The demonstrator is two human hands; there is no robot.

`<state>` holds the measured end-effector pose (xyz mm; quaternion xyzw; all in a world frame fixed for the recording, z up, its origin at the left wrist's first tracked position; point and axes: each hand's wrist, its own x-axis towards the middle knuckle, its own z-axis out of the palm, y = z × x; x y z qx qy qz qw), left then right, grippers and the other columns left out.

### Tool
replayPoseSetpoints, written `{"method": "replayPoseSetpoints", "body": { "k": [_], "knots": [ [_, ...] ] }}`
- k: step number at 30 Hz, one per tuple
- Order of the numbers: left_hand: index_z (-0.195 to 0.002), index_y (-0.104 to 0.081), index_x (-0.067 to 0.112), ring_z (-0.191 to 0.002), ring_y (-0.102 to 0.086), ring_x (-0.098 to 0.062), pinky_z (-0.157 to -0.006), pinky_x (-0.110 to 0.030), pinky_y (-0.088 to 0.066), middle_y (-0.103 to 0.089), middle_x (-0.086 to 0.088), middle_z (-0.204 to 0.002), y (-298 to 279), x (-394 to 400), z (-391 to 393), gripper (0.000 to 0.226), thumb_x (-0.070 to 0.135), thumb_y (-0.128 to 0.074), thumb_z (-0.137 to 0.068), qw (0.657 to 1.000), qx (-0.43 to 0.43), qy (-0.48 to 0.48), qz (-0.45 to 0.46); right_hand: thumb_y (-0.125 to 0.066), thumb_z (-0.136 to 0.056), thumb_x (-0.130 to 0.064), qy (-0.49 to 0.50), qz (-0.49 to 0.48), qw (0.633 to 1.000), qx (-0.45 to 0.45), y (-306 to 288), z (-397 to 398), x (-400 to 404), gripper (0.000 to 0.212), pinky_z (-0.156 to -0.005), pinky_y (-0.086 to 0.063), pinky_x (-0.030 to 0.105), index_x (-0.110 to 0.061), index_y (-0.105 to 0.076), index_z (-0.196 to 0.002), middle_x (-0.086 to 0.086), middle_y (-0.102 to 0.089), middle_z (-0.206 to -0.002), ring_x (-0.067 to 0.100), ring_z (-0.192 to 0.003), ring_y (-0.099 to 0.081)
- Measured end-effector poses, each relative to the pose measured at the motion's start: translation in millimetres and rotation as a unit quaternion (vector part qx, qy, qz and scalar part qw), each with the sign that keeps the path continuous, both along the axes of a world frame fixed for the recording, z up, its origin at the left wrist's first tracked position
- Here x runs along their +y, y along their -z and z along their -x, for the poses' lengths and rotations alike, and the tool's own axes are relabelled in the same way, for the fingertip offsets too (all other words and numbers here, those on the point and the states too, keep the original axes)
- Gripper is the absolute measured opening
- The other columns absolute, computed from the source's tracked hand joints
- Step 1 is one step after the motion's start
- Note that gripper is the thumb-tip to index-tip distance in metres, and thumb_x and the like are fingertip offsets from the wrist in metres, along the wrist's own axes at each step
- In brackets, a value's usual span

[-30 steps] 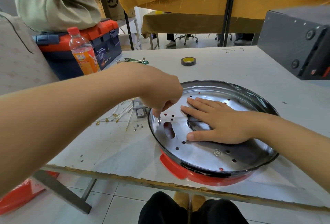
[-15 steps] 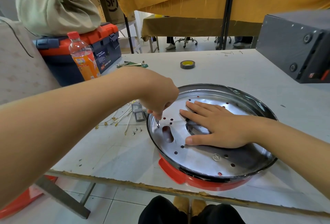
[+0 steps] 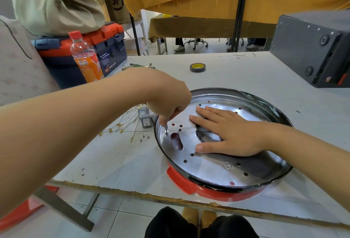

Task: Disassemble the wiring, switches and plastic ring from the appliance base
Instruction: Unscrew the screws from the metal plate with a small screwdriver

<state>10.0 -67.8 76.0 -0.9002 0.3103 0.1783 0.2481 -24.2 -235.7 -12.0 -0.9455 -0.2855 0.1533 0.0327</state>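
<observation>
- Appliance base (image 3: 223, 169) sitting shiny side up near the front edge of the white table (image 3: 236, 78), red plastic ring (image 3: 181, 181) underneath.
- Right hand (image 3: 230, 133) pressed flat on the metal plate, fingers straight and slightly spread.
- Left hand (image 3: 168, 101) pinching a small screw (image 3: 166, 129) (fingertips curled tight) at the plate's left rim.
- Pulled wires (image 3: 125, 124), switches (image 3: 145, 121), loose screws (image 3: 144, 137) lying just left of the base.

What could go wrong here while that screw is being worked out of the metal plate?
The screw pinched by the left hand is tiny; if the grip slips it could drop through the oval slot beside it. The appliance base overhangs the table edge, so the right hand pressing down might tip it. The loose screws could roll off.
</observation>
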Motion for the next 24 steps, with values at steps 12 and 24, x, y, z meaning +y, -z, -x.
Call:
{"method": "replayPoseSetpoints", "body": {
  "k": [12, 24],
  "knots": [
    [-0.075, -0.063, 0.015, -0.056, -0.047, -0.004, -0.051, -0.014, -0.032, -0.056, 0.009, -0.064, -2.8, 2.4, -0.7, 0.024, 0.031, -0.058, -0.092, 0.999, 0.02, -0.037, -0.027, -0.011, -0.063, -0.083, -0.003, 0.003, 1.0, -0.001, -1.2, -0.1, 0.9, 0.097, -0.113, 0.012, 0.03, -0.041, 0.015, -0.147, -0.013, 0.027, -0.154, 0.006, -0.141, 0.025],
    [-0.085, -0.062, 0.019, -0.061, -0.045, -0.003, -0.052, -0.015, -0.035, -0.053, 0.009, -0.07, 4.4, 11.7, 3.7, 0.006, 0.02, -0.068, -0.084, 1.0, -0.024, -0.001, -0.007, -0.013, -0.063, -0.083, 0.003, 0.001, 1.0, 0.004, -1.4, 0.9, 0.8, 0.096, -0.113, 0.012, 0.031, -0.043, 0.014, -0.146, -0.015, 0.027, -0.154, 0.005, -0.141, 0.024]
  ]
}}
